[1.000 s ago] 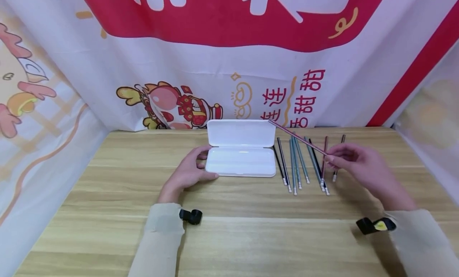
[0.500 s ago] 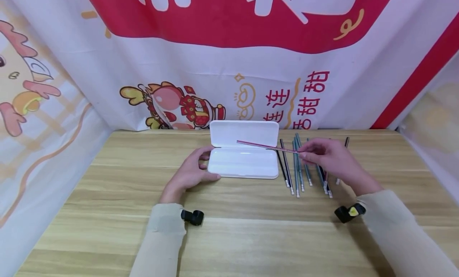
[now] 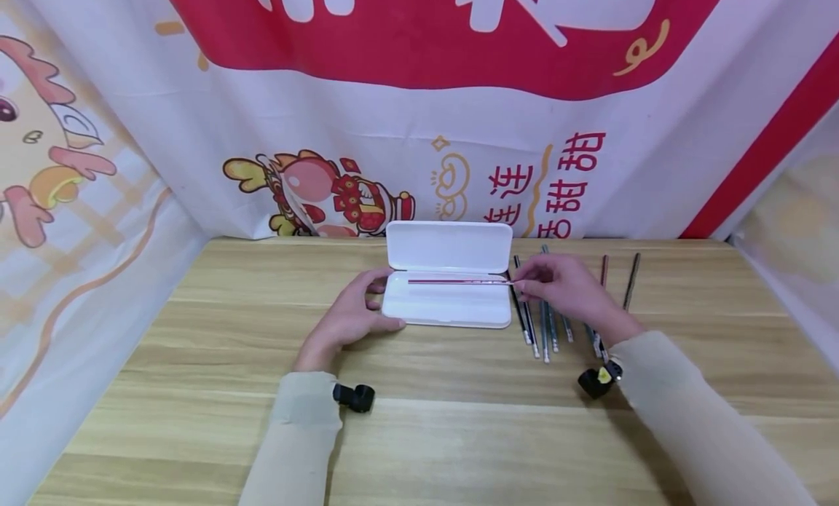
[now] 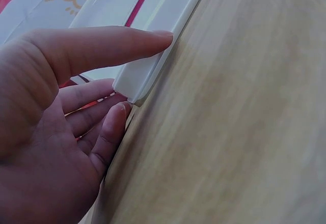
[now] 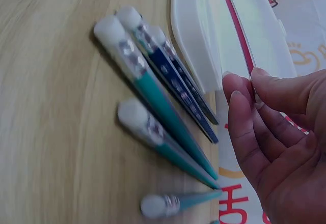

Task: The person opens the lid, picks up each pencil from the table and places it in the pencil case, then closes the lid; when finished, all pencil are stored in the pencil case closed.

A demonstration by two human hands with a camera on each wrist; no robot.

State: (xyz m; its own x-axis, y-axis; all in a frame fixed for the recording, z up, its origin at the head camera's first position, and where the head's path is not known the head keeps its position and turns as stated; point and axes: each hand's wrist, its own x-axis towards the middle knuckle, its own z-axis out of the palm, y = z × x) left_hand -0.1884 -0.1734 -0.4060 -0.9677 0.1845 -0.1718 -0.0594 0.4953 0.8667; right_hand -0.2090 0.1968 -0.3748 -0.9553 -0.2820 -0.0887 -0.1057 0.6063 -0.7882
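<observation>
A white pencil case (image 3: 446, 311) lies with its lid (image 3: 448, 247) raised at the back of the table. My left hand (image 3: 352, 311) holds its left end, the thumb (image 4: 147, 42) on the front edge and the fingers (image 4: 91, 94) around the end corner. With thumb and fingertips, my right hand (image 3: 566, 287) pinches a red pencil (image 3: 439, 282) by its right end, at the case's right side. The pencil lies level over the tray of the case, along its back part; whether it touches the bottom I cannot tell. The fingers hide the pencil's end.
Right of the case lie several loose pencils with white erasers, among them teal pencils (image 5: 158, 102) and dark blue ones (image 5: 175, 79). Another red pencil (image 3: 604, 269) and a black pencil (image 3: 632, 280) lie farther right. A printed cloth (image 3: 314, 105) hangs behind the wooden table (image 3: 459, 433).
My right hand has carried the red pencil leftward from above the loose pencils to over the case, turning it from slanted to level and lowering it. My left hand stays on the case.
</observation>
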